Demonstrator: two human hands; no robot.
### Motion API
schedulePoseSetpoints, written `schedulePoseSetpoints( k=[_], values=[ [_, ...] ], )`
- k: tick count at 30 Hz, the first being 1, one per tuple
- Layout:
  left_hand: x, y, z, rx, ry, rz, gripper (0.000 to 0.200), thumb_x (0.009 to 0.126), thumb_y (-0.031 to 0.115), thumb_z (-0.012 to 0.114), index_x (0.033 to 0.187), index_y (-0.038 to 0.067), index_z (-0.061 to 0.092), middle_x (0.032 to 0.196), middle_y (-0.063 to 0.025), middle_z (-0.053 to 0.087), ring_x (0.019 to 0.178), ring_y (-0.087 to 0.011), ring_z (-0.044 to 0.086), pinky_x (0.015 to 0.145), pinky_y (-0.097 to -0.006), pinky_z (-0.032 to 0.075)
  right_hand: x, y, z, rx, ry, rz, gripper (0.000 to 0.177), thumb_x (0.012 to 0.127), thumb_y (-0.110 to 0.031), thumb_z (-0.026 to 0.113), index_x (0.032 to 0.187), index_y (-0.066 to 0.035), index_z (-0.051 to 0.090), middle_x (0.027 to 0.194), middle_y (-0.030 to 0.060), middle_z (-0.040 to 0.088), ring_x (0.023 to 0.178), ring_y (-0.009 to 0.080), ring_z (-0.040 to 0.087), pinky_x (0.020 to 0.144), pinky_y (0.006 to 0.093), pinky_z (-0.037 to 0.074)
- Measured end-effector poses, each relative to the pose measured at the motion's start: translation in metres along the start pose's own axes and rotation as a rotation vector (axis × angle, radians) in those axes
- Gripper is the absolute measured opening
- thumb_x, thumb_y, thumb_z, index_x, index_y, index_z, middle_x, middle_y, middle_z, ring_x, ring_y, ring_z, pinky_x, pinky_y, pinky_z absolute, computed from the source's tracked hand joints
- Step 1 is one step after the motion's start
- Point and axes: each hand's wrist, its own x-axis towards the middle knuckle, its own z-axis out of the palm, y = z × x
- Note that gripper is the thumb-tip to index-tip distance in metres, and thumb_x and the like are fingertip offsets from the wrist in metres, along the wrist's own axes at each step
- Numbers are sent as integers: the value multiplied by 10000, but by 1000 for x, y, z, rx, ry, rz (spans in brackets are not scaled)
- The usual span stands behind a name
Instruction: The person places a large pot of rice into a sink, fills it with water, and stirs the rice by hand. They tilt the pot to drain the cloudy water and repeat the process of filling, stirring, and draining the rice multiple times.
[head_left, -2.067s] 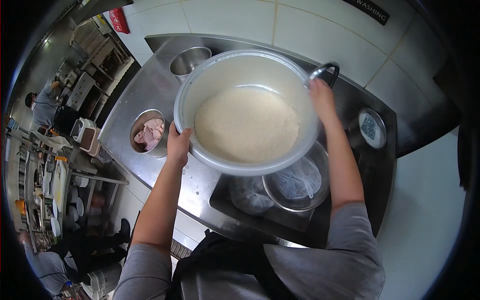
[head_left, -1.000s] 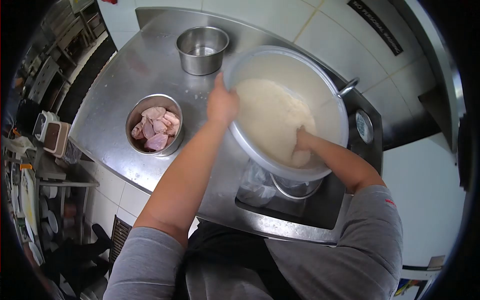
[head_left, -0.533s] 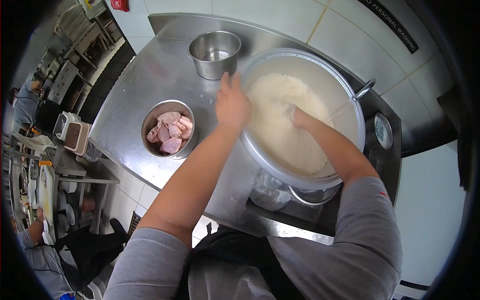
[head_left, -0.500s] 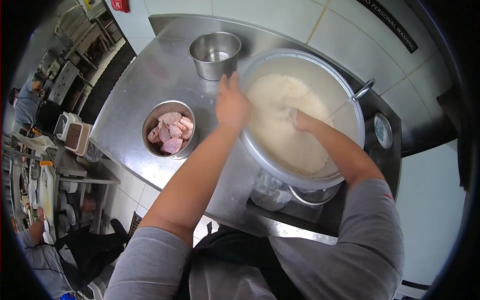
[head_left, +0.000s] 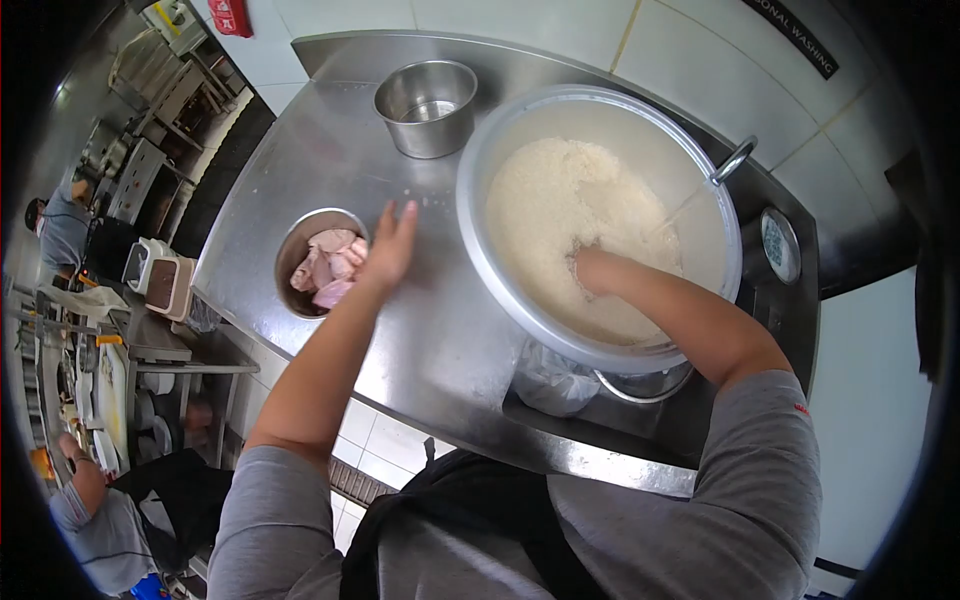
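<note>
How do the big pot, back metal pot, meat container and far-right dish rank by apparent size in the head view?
1. Big pot
2. Back metal pot and meat container: too alike to rank; the container is partly hidden
3. Far-right dish

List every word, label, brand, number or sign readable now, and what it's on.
"ONAL WASHING": black wall sign, its start cut off by the view's edge.
Too small or blurred to read: red wall item; red mark on the right sleeve.
</note>
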Motion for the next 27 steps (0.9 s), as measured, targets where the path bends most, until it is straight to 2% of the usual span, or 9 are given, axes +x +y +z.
schedulePoseSetpoints(
  k=[2, 7, 9, 14, 16, 19, 21, 24, 27],
  values=[
    [-3, 2, -31, -122, 42, -110, 878, 922, 660, 366, 1499, 28, 168, 1510, -238, 272, 1402, -343, 275, 1136, -393, 216, 8, 0, 9, -2, -40, 4, 275, 663, -102, 728, 926, -23, 726, 1089, 198, 647, 1064, 314, 607, 828, 456, 512],
    [51, -74, -117, -47, 195, 49, 816, 941, 575, 449, 1490, 26, 199, 1470, -260, 330, 1376, -335, 324, 1122, -373, 245, -1, 2, -7, -129, -156, -123, 321, 760, -218, 681, 972, 23, 684, 1132, 201, 621, 1062, 362, 584, 918, 540, 461],
    [49, -78, -147, 13, 172, 37, 763, 954, 545, 447, 1457, -5, 281, 1445, -248, 378, 1357, -322, 359, 1113, -360, 265, 12, 8, 26, -110, 61, -100, 385, 762, -251, 683, 1048, 6, 676, 1251, 196, 561, 1166, 358, 524, 979, 621, 386],
    [76, -113, -191, 144, 227, 0, 658, 965, 492, 463, 1378, -19, 426, 1390, -210, 468, 1311, -286, 428, 1086, -340, 307, 10, 1, 11, -83, -77, -37, 332, 720, -150, 685, 1044, -89, 723, 1271, 152, 570, 1200, 359, 505, 958, 614, 400],
    [81, -85, -163, 51, 341, 85, 622, 961, 466, 482, 1356, -14, 464, 1349, -195, 517, 1266, -276, 481, 1057, -332, 343, 1, -1, -5, -75, -134, -24, 323, 727, -140, 672, 1039, -75, 721, 1274, 160, 567, 1205, 365, 500, 970, 629, 385],
    [38, 50, -70, -54, 66, 232, 653, 936, 448, 535, 1374, -25, 430, 1359, -224, 495, 1258, -286, 486, 1045, -329, 358, -14, -8, -13, 17, -101, 31, 334, 728, -108, 650, 1048, -26, 704, 1244, 177, 579, 1191, 374, 506, 979, 627, 379],
    [25, 100, -7, -51, -28, 280, 684, 893, 384, 602, 1403, -18, 384, 1365, -230, 483, 1250, -289, 490, 1037, -330, 369, -33, -12, -21, 454, 106, 192, 410, 738, -94, 627, 1127, 34, 641, 1259, 208, 548, 1209, 390, 474, 985, 629, 373],
    [28, 117, 49, -176, -85, 222, 693, 845, 239, 629, 1425, -12, 344, 1359, -222, 487, 1234, -291, 502, 1022, -336, 389, -32, -26, 8, 470, 441, 303, 474, 774, -113, 594, 1215, 56, 564, 1327, 222, 470, 1261, 405, 391, 994, 618, 374],
    [22, 119, 60, -383, -118, 133, 687, 790, 57, 573, 1429, -13, 330, 1334, -210, 514, 1215, -294, 520, 995, -345, 417, -19, -15, 1, 337, 168, 391, 495, 802, -134, 572, 1254, 60, 520, 1399, 223, 375, 1292, 411, 318, 990, 609, 387]
  ],
)
